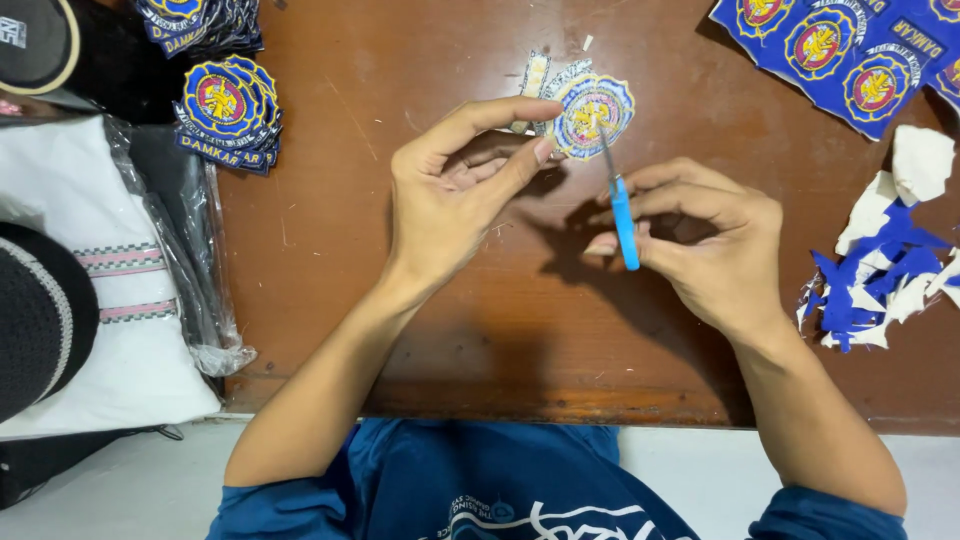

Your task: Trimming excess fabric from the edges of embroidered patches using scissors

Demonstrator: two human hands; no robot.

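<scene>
My left hand (450, 195) pinches a round embroidered patch (592, 110), blue-edged with a yellow and red centre, between thumb and fingers above a brown wooden table (330, 270). White backing strips hang from the patch's left side. My right hand (715, 245) grips small blue-handled scissors (622, 215); their thin blades point up and touch the patch near its middle.
A stack of cut round patches (228, 110) lies at the upper left. An uncut blue sheet of patches (850, 55) sits at the upper right. Blue and white offcuts (885, 270) are piled at the right edge. Folded white cloth in plastic (110, 270) lies at the left.
</scene>
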